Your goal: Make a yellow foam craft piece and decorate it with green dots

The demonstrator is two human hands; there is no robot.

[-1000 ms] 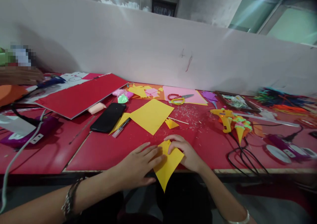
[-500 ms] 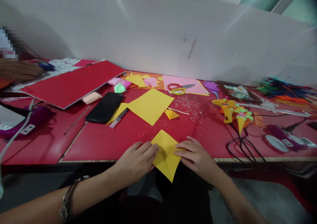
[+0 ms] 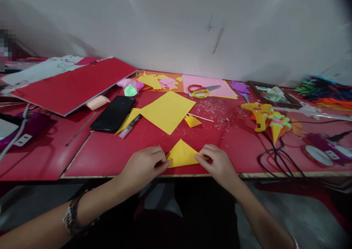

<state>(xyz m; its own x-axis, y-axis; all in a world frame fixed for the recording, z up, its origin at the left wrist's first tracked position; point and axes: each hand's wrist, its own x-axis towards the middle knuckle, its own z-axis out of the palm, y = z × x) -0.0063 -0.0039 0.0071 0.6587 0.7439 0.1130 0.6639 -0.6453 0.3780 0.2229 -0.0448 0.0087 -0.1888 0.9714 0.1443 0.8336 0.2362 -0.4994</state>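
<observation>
A small yellow paper (image 3: 182,154), folded into a triangle with its tip pointing away from me, is held at the table's front edge. My left hand (image 3: 147,163) pinches its left corner between thumb and fingers. At the right corner, my right hand (image 3: 217,163) grips it in the same way. Beyond it lies a larger yellow paper square (image 3: 169,112), flat on the red table. Beside that square sits a small folded yellow paper piece (image 3: 193,121), near a thin white stick (image 3: 202,117).
A black phone (image 3: 114,113) and a pen (image 3: 130,126) lie to the left. Scissors (image 3: 202,90) rest on pink paper. On the right are a yellow glue gun (image 3: 258,114), decorated paper cones (image 3: 277,126) and looping black cords (image 3: 280,157). A red board (image 3: 79,84) leans at back left.
The small yellow paper went from an open diamond to a folded triangle. Both hands shifted to its side corners. The view tilted down, and the other person's hand left the picture at left.
</observation>
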